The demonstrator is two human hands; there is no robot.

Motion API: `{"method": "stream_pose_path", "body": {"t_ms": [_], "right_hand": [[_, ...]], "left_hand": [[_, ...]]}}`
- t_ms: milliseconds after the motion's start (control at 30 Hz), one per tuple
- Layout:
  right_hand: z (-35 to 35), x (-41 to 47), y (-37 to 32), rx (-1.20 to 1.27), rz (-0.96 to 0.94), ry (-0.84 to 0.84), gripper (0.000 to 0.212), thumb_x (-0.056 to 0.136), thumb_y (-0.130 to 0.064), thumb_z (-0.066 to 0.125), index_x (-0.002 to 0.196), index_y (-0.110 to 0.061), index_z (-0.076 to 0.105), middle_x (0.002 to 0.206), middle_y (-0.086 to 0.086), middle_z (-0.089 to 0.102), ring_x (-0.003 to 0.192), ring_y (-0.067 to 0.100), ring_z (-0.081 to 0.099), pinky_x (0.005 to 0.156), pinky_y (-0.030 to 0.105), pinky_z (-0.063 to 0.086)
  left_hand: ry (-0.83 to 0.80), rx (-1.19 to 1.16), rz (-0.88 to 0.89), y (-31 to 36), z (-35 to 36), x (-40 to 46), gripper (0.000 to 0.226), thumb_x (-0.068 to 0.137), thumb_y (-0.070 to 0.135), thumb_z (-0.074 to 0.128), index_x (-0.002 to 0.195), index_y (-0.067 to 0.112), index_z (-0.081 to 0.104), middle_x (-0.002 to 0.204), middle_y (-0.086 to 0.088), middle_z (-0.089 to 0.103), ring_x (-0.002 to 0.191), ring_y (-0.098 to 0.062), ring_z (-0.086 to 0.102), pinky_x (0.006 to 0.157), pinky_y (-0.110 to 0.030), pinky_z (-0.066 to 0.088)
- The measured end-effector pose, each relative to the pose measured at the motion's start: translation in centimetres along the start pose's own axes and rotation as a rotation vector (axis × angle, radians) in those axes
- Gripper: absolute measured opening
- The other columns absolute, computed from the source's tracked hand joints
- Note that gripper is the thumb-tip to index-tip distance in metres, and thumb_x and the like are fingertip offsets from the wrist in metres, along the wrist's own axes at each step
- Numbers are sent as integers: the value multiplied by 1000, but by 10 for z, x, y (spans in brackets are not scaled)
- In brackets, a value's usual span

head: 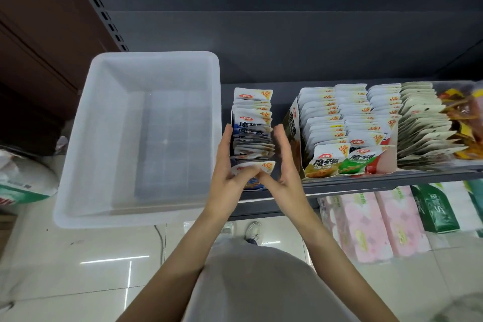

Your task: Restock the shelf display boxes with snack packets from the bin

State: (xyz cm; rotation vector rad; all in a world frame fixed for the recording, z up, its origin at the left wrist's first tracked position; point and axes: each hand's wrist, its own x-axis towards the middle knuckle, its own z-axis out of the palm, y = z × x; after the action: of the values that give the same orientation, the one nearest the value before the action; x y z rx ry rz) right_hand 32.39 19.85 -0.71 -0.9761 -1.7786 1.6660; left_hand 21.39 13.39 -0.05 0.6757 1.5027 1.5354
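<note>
Your two hands bracket a row of white foil snack packets with blue print [252,125] standing on edge on the dark grey metal shelf [366,181]. Your left hand [228,165] lies flat against the row's left side and your right hand [283,165] against its right side. The fingers are straight, pressing rather than curled round anything, while the thumbs meet on the front packet. Held this way, your grip works like two walls: the limp packets cannot fan sideways, and the thumbs keep the front one from tipping off the shelf edge. Whether a display box sits beneath this row I cannot tell, as your palms cover its sides.

Just left of your left hand sits the translucent white plastic bin [138,138], overhanging the shelf edge and close enough for short reaches. It shows only its ribbed floor, so I judge the restocking is near its end and this step is squaring up the last row.

Just right of your right hand stands the printed cardboard display box [294,123], already packed with three lanes of similar packets. Beyond it lies a row of cream packets [423,123]. On the lower shelf beneath your right hand are pink tissue packs [366,222].
</note>
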Motion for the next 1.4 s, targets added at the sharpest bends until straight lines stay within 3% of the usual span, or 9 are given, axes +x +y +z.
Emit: {"method": "stream_pose_path", "body": {"t_ms": [67,133,267,467,667,800,1000,1233,1400], "right_hand": [[1,0,0,26,33,-44,87,86,5,57,151,-16,4,147,-19,25,132,-10,31,103,13,34],[6,1,2,27,59,-72,93,83,4,56,151,-24,0,152,-13,23,136,-1,32,107,26,38],[13,9,3,-16,16,-24,96,80,0,56,150,-35,-1,158,0,14,143,17,23,112,52,30],[7,15,11,-175,9,15,100,84,3,61,150,-33,-4,160,-7,3,147,13,4,117,48,21],[0,7,5,-172,56,103,76,92,-22,60,150,-23,13,156,-12,14,138,-9,12,101,-3,14],[11,-2,6,-306,-43,247,52,93,-21,59,142,-16,41,134,2,47,117,-21,36,90,-3,30],[4,0,11,-412,-205,331,61,87,1,61,142,-13,40,104,2,51,86,4,55,82,12,45],[11,-10,25,-456,-117,205,77,86,-15,64,149,-13,19,147,1,25,134,4,24,105,3,20],[19,-7,20,-259,32,90,71,93,-41,50,152,-22,14,158,-10,12,144,3,11,119,33,20]], "left_hand": [[-6,-122,-34,2,1,0,70,86,21,61,146,29,26,142,11,42,128,-6,45,98,-17,44],[14,-163,-69,2,3,2,66,89,40,55,147,30,25,138,16,46,122,1,49,96,-17,45],[55,-126,-45,3,8,8,49,100,13,37,146,23,27,128,25,47,112,12,51,85,-9,44],[140,40,13,13,9,24,48,98,22,42,145,20,30,121,30,44,106,22,48,79,-1,40],[139,-32,-65,9,8,11,50,96,38,36,145,34,28,136,20,45,117,5,50,94,-14,44],[158,-21,-105,2,17,0,46,96,48,37,140,34,38,135,7,52,120,-11,53,100,-33,46],[186,-39,21,9,18,0,40,100,18,37,140,20,40,124,14,56,108,8,57,79,-10,48],[154,-51,6,-5,15,-4,48,97,23,39,144,26,28,136,12,47,116,9,51,82,-10,47],[144,-100,-57,-6,19,-1,61,88,51,35,145,32,28,141,12,46,119,5,50,93,-12,44]]}}
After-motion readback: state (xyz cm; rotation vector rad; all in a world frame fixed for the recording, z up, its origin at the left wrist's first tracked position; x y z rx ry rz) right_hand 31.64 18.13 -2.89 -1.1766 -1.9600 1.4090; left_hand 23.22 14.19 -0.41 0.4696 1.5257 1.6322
